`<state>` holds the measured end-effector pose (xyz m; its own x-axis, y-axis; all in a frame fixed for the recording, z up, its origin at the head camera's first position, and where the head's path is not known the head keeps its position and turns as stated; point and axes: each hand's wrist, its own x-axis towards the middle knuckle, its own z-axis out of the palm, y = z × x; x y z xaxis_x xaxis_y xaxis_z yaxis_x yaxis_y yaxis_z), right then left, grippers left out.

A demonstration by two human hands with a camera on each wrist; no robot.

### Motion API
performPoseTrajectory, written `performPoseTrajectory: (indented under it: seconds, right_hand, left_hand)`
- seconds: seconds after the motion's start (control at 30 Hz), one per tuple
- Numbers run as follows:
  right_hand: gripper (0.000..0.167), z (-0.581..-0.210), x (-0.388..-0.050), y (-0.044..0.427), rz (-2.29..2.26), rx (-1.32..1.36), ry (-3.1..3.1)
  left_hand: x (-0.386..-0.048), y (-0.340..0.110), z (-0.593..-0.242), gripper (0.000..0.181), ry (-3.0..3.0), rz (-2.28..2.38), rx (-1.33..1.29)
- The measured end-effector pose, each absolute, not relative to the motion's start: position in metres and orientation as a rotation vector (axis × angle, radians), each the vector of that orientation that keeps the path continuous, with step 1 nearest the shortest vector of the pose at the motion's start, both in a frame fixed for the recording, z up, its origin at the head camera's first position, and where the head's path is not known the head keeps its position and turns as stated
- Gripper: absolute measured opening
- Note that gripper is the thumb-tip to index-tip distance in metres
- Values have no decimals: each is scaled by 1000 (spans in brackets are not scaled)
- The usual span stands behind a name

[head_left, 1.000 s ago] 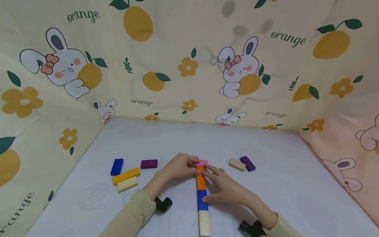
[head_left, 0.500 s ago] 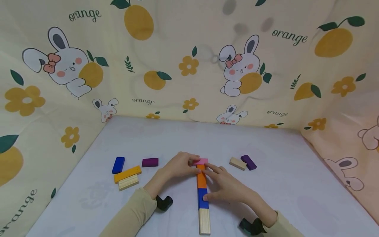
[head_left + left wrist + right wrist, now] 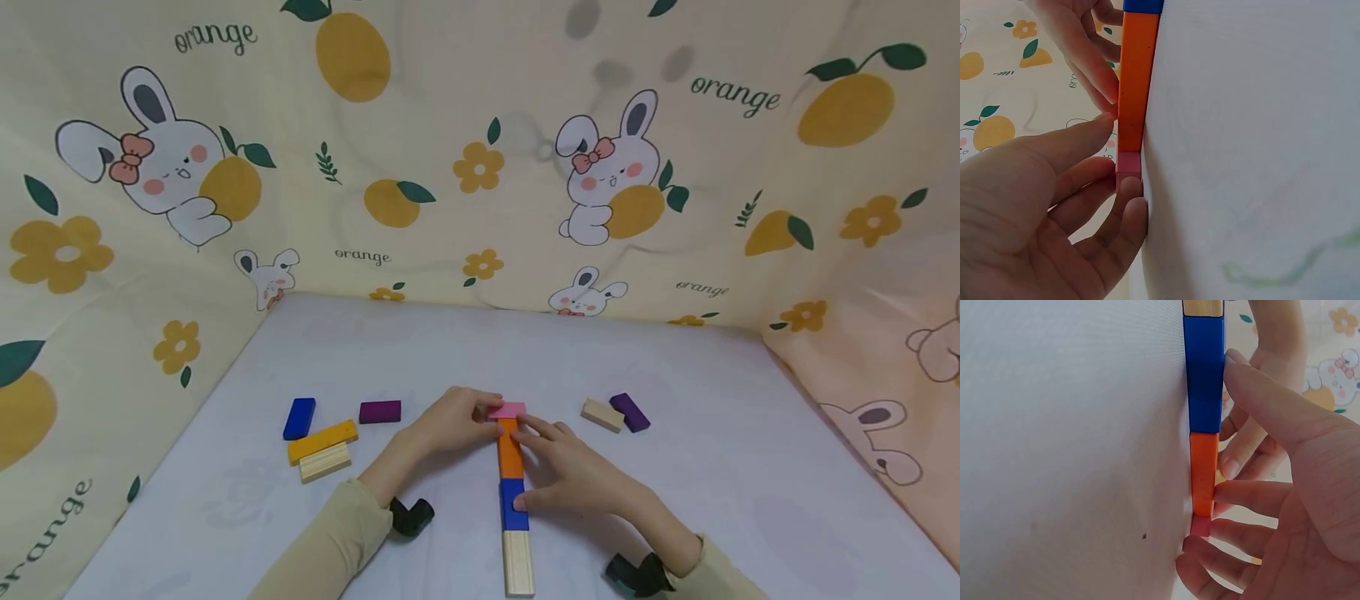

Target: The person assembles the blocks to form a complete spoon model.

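The left hand (image 3: 453, 418) curves its fingers round the pink block (image 3: 511, 410), thumb against the orange block (image 3: 510, 460). The right hand (image 3: 577, 472), fingers spread, touches the opposite side, thumb on the blue block (image 3: 507, 518). Nearer than both hands, a plain wooden block (image 3: 518, 565) abuts it.

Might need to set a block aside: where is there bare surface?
Bare: the far strip between the pink block and back wall; the patch between the angled purple block and right wall. Crowded: the middle, where left hand and right hand flank the block row; the left, where blue block, yellow block and plain block cluster.
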<state>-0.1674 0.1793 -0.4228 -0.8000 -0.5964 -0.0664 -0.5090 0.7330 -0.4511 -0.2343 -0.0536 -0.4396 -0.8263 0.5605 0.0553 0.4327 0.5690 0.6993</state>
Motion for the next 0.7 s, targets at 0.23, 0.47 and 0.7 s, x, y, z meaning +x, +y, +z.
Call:
performPoseTrajectory:
  seconds: [0.23,0.47,0.7]
  right_hand:
    - [89,-422,-168,179,-610,-887,2739]
    - [90,-421,-167,178,-587,-875,2730]
    - [89,-419,-165,176,-586,-844,2709]
  left_hand:
    - [-234,-55,-438,44,2623,1090,818]
    - [-224,-71,-426,39,2653,1036,852]
    - [-205,-124,-404,40,2686,1092,858]
